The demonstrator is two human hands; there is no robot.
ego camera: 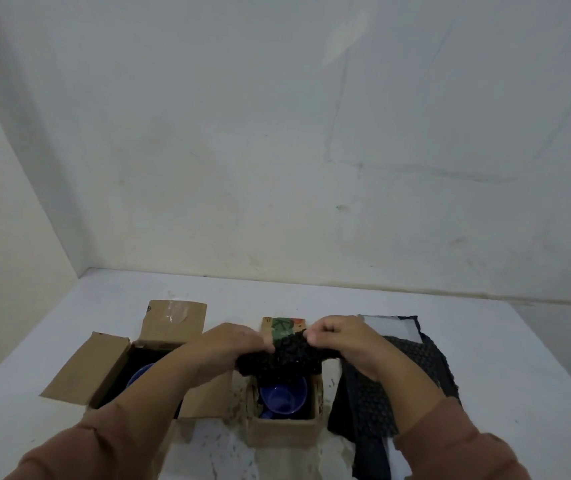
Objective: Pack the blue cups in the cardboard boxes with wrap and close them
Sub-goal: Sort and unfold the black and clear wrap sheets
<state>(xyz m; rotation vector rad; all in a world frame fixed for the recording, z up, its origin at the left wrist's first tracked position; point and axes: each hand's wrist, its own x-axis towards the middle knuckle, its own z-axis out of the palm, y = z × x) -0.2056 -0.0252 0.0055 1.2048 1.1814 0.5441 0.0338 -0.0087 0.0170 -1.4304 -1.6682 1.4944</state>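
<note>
Two open cardboard boxes stand on a white table. The left box (104, 368) holds a blue cup (137, 375), partly hidden by my left forearm. The smaller right box (286, 429) holds another blue cup (282, 396), seen from above. Over this box both hands hold a bunched piece of black bubble wrap (280, 358). My left hand (232, 342) grips its left end and my right hand (343, 341) pinches its right end. The wrap hangs just above the cup and covers the box's far half.
More black bubble wrap (405, 368) and a white sheet (384, 323) lie to the right of the small box. The left box's flaps (173, 318) stand open. White walls close in the table (502, 341) at the back and left.
</note>
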